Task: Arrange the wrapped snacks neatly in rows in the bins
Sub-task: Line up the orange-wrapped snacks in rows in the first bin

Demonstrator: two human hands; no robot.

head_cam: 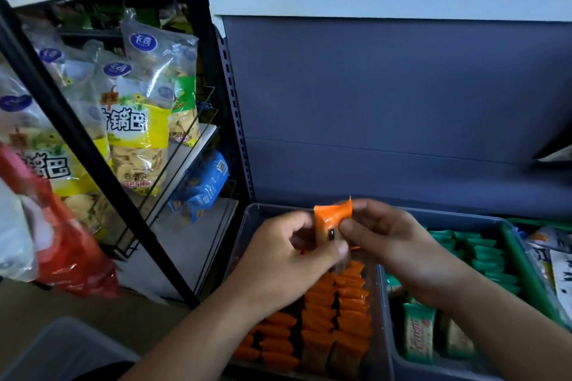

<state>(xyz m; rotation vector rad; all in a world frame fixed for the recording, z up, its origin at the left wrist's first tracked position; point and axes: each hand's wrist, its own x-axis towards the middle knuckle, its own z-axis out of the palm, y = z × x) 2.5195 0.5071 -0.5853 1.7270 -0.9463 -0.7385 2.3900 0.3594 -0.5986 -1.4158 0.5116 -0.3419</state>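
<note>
Head cam is showing me both hands meeting around 5 o'clock, above the clear bin [247, 226]. The left hand [291, 253] and right hand [393, 244] are each pinching the same orange wrapped snack [332, 215], fingers curled on it from either side. My guess is they're squaring it up so it drops in facing like the others. It's hanging in the air over the bin's far end, not yet in a row.

Counting: one snack in hand. The orange packs [334, 318] below at 6 o'clock are sitting in what looks like four rows, though the forearms are covering some, so I'm not giving a total. The grey bin [387, 303] at 4 o'clock is holding green-wrapped snacks [483, 257], too blurry to count. Over at 9 o'clock the crisp bags [136, 133] are hanging on the rack, three readable.
</note>
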